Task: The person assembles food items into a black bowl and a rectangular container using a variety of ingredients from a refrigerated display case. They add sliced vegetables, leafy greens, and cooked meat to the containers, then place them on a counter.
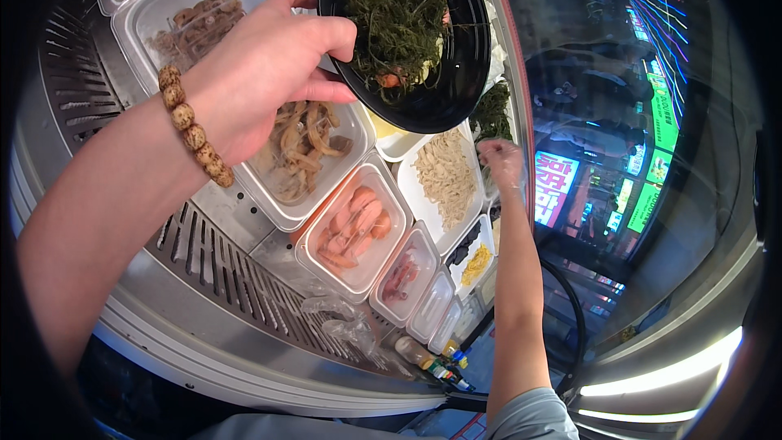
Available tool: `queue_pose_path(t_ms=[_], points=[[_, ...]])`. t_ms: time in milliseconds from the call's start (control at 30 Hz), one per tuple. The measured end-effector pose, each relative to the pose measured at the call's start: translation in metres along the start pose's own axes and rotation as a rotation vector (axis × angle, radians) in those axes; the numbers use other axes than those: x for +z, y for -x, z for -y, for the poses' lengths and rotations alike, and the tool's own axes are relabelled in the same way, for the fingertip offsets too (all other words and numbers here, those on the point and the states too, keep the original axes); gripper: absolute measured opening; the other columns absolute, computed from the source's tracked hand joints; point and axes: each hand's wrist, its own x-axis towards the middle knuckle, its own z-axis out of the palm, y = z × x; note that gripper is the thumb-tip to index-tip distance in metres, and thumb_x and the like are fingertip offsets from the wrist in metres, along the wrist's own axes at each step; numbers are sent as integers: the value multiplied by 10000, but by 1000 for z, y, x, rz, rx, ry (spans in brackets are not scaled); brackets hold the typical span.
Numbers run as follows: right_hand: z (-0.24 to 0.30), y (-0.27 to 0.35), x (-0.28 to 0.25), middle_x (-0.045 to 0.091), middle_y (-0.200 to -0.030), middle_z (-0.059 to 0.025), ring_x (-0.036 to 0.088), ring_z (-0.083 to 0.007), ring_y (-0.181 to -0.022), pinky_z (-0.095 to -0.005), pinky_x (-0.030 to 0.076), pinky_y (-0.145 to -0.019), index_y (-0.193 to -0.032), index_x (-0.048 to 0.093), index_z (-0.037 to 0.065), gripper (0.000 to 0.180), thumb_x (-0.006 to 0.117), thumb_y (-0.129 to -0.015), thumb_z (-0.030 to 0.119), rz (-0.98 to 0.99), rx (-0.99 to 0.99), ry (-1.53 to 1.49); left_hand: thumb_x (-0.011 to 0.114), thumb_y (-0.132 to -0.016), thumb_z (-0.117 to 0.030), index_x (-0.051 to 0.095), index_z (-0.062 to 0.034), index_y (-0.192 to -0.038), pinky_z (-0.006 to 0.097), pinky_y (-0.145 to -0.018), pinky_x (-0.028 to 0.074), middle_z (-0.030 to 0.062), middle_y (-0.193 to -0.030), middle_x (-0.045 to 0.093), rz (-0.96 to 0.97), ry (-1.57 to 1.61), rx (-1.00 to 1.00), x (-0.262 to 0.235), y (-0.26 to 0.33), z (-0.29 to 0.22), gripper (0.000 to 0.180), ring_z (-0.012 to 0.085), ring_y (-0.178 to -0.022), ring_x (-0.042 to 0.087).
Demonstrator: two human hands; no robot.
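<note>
The left hand [261,73] grips the near rim of a round black plastic bowl [456,73], thumb over the lip and fingers [326,94] curled beneath it; a string of brown wooden beads [194,126] circles the wrist. The bowl is held tilted above the back of the food display, over the trays, and carries a heap of dark green stringy seaweed [399,8] with a few orange pieces and something pale near its lower edge.

The right hand [501,159] reaches far forward along the glass side of the display, its fingers bunched together in a pinch over the dark green seaweed heaped in the tray [493,114] just beside the glass — whether anything is caught between them cannot be told at this size.

Below the bowl lie clear plastic trays set into a stainless steel bench [220,277] with slotted vents: one tray of tan, curled strips [305,147] directly under the left hand, one of pink-orange shrimp [354,228] next to it, one of pale shredded strands [446,175] between the shrimp and the right hand, and smaller trays toward the near end, one holding yellow shreds [476,265]. Crumpled clear plastic film [342,322] lies on the vents near the small trays. Small bottles [428,363] stand at the bench's near edge.
</note>
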Motion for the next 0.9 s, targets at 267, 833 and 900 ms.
queue_pose_path(t_ms=[267,833,900], points=[[-3,-11,6,729,-850,-89,682,-218,-743,-323,547,-705,-1050,704,-15,314,706,-739,27,-229,-3,-138,631,-800,-110,155,84,-1465,274,-841,560,141,-1119,582,1,-20,-6,2,-2,0,840,161,-877,649],[20,17,12,695,-747,-146,686,-302,-710,-387,531,-690,-848,719,26,150,635,-781,130,-120,-46,189,623,-797,-96,98,96,-1479,272,-835,565,156,-1127,569,-7,-7,-23,2,0,0,882,173,-862,650],[23,14,8,690,-743,-141,690,-249,-715,-376,527,-682,-853,717,11,159,635,-774,121,-190,119,84,621,-798,-94,99,96,-1479,273,-838,564,157,-1129,569,-9,-9,-21,2,0,0,879,175,-864,651]])
